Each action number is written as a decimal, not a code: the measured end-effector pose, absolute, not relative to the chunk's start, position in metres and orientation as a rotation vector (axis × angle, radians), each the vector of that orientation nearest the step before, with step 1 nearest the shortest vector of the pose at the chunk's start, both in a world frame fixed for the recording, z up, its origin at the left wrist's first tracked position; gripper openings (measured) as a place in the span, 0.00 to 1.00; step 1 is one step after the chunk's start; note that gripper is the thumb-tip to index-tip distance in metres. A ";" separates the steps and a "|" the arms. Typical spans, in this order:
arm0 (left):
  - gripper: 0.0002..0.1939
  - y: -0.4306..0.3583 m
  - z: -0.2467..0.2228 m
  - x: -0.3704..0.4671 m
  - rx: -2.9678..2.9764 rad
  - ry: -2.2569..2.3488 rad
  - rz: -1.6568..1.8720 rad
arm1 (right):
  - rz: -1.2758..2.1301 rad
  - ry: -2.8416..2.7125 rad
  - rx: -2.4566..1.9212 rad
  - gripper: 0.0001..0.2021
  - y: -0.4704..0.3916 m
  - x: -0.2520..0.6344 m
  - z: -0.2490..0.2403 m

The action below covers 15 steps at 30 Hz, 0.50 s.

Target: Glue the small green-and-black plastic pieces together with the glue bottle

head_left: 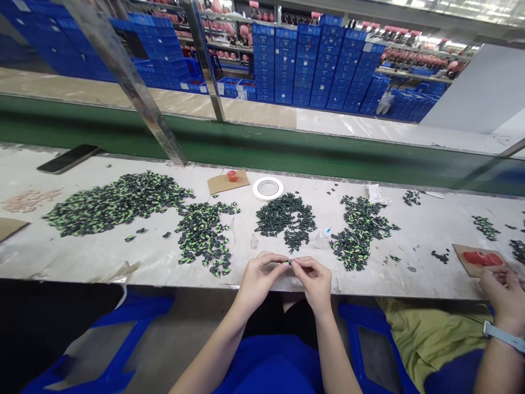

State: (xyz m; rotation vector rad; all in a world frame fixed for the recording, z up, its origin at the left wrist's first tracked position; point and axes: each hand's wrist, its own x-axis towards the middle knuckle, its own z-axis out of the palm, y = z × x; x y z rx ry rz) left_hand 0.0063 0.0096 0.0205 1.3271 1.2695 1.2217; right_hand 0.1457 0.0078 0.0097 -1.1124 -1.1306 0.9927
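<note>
My left hand [261, 277] and my right hand [312, 279] meet at the table's front edge, thumbs and forefingers pinched close together. Between the fingertips is a small black and green part [289, 262], mostly covered by them; how the two hands share it is hard to make out. Just beyond my fingers lies a pile of small dark green pieces [279, 214]. To its left spreads a heap of black and green parts [203, 232], and on its right is another such heap [359, 230].
A roll of white tape [268, 189], cardboard with a red lump [232, 176] and a small clear bottle [322, 237] stand around the piles. A larger heap [118, 200] and a phone [69, 158] lie left. At right, a co-worker's hand [502, 293] is by red-topped cardboard [471, 265].
</note>
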 end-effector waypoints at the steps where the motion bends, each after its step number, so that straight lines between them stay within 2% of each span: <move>1: 0.07 0.009 0.022 0.007 1.325 1.268 1.221 | 0.971 -1.143 -1.110 0.07 0.007 0.146 0.011; 6: 0.07 0.003 0.030 0.009 1.433 1.314 1.189 | 0.894 -1.275 -1.138 0.04 0.003 0.152 0.019; 10: 0.07 0.002 0.039 0.007 1.633 1.324 1.128 | 0.904 -1.383 -1.136 0.12 0.002 0.161 0.029; 15: 0.08 0.002 0.045 0.007 1.791 1.388 1.030 | 0.895 -1.527 -1.150 0.15 0.003 0.167 0.032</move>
